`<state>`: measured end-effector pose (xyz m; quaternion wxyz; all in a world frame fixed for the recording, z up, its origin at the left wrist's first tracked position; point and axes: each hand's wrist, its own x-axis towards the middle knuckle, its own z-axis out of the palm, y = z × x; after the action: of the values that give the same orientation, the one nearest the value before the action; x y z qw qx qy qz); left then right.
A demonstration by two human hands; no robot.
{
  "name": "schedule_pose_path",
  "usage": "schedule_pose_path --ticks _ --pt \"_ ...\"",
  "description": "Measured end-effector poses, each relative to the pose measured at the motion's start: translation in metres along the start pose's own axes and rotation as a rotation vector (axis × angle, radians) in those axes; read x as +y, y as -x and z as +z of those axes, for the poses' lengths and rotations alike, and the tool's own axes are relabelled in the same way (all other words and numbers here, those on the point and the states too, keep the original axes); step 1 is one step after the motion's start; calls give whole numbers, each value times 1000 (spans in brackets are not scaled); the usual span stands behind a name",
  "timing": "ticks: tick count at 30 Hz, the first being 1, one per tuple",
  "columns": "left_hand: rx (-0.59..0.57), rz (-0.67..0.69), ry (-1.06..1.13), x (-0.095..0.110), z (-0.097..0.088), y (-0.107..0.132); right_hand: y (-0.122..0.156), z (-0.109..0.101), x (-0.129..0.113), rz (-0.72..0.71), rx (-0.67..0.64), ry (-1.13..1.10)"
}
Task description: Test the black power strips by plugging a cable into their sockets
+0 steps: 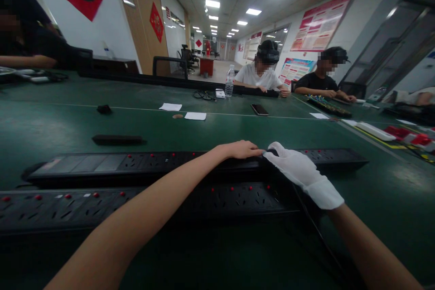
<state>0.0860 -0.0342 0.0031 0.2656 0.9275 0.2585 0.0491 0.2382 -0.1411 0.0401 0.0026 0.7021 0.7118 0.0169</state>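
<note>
Two long black power strips lie across the green table in front of me. My bare left hand [240, 149] rests on the top of the far power strip [136, 163], fingers stretched flat toward the right. My right hand [292, 167], in a white glove, meets it from the right on the same strip, fingertips touching the left hand's fingertips. The gloved fingers are curled down onto the strip; whether they pinch anything is hidden. The near power strip [102, 206] with red switches lies under my left forearm. A thin black cable [312, 222] runs beneath my right wrist.
A black phone [259, 109], paper slips [195, 116], a water bottle [229, 82] and a small black bar [117, 139] lie farther out. Two people sit across at the right, another person's arm [27, 60] rests at far left. Red and white items [408, 135] sit at right.
</note>
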Motion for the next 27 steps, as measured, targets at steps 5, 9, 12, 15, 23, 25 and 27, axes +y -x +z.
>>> schedule_pose_path --ticks 5,9,12,15,23,25,27 --pt "-5 -2 10 0 0 0 -2 2 -1 53 -2 -16" --pt "1 19 13 -1 0 0 -5 4 -3 94 20 59" --pt "3 16 12 -1 1 0 -6 5 -4 98 23 72" --pt "1 19 6 -1 1 0 -5 6 -4 101 29 52" --pt "9 14 7 -2 2 -2 -9 6 -2 124 65 -95" --pt "10 -2 87 -3 1 -2 -14 3 -1 119 28 -204" --pt "0 -42 224 -4 0 -1 -20 1 3 83 -29 -299"
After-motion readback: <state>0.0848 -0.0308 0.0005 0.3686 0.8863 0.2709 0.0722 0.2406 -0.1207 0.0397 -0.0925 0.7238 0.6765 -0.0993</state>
